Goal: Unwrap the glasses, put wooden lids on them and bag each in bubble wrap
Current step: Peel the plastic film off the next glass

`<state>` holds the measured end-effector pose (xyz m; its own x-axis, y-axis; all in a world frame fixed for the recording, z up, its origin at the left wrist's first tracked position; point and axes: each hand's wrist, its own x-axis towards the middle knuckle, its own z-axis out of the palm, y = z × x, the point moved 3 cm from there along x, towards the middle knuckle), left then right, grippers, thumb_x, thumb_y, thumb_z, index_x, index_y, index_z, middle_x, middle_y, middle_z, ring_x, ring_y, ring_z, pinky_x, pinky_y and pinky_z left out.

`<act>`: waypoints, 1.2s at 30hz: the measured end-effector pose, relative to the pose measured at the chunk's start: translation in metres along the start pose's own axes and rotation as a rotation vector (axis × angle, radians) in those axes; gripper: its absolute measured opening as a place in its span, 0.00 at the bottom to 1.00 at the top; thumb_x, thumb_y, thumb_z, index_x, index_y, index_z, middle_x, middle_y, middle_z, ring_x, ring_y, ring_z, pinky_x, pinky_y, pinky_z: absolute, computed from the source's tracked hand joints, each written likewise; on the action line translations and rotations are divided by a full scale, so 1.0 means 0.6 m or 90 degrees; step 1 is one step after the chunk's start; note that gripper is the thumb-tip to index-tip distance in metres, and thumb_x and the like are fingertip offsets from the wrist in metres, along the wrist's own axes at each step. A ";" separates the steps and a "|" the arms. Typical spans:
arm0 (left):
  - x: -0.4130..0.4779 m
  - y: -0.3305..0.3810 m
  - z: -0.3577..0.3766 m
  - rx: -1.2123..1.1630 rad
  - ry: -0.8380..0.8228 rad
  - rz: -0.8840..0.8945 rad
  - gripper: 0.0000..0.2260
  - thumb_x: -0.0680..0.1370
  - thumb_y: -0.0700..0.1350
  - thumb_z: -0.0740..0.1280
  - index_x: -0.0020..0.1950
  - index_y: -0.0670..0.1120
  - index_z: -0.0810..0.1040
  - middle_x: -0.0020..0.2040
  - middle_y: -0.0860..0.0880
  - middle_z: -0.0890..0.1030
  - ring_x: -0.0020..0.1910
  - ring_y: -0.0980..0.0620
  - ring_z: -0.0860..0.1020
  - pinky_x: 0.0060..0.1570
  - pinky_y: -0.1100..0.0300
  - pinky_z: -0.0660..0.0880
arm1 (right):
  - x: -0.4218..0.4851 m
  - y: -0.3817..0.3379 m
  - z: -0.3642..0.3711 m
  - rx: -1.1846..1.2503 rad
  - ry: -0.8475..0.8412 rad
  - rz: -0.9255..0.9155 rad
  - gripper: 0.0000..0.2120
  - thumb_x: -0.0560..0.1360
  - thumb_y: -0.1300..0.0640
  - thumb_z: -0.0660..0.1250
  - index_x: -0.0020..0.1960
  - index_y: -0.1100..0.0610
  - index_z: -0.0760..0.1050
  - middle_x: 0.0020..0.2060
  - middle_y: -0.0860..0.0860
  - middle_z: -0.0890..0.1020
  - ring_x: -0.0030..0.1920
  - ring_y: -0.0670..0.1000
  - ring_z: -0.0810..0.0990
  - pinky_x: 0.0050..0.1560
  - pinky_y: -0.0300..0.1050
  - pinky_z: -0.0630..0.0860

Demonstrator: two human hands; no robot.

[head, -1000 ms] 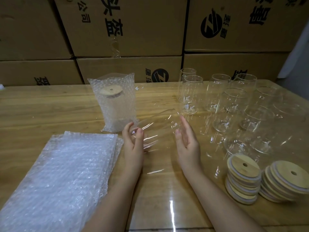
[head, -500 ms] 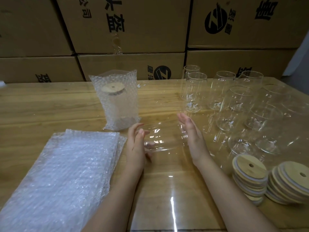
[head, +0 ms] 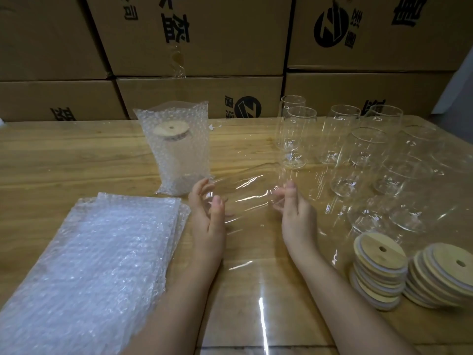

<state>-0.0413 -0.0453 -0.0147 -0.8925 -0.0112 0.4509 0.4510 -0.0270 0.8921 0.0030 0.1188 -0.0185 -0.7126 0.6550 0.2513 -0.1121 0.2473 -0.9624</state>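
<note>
Stacked cardboard boxes (head: 230, 34) fill the top of the frame, behind a wide wooden tabletop (head: 64, 155). At lower left lies a flat stack of bubble-wrap bags (head: 89, 265), beside the left arm and probably kept there so that one can be drawn without a stretch. At upper right stands a cluster of bare glasses (head: 302, 137), upright with their mouths up. They likely wait there for lids.

Left of centre, a finished piece stands upright: a bagged glass (head: 179, 149) with its wooden lid showing through the bubble wrap. It is set back, out of the working space. At lower right two stacks of wooden lids (head: 378, 267) sit near the right forearm.

In the middle, the wrapped glass (head: 245, 196) is held on its side, just above the tabletop, between both hands. Creased highlights suggest clear film around it. The left hand (head: 208, 226) cups one end with its fingers (head: 202, 185) loosely curled. The right hand (head: 298, 221) pinches the other end, apparently to work the film loose. The unwrapping seems to be under way.
</note>
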 end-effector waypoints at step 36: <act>0.017 -0.012 0.001 -0.147 0.017 -0.099 0.20 0.72 0.64 0.58 0.62 0.60 0.66 0.63 0.43 0.73 0.52 0.44 0.80 0.38 0.59 0.79 | -0.015 -0.014 0.030 0.212 -0.215 -0.007 0.31 0.76 0.44 0.55 0.77 0.49 0.54 0.68 0.36 0.68 0.67 0.37 0.70 0.72 0.40 0.62</act>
<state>-0.0535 -0.0448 -0.0166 -0.9523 -0.0146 0.3049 0.2982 -0.2577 0.9190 -0.0022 0.0979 -0.0146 -0.8895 0.3711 0.2665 -0.2967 -0.0255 -0.9546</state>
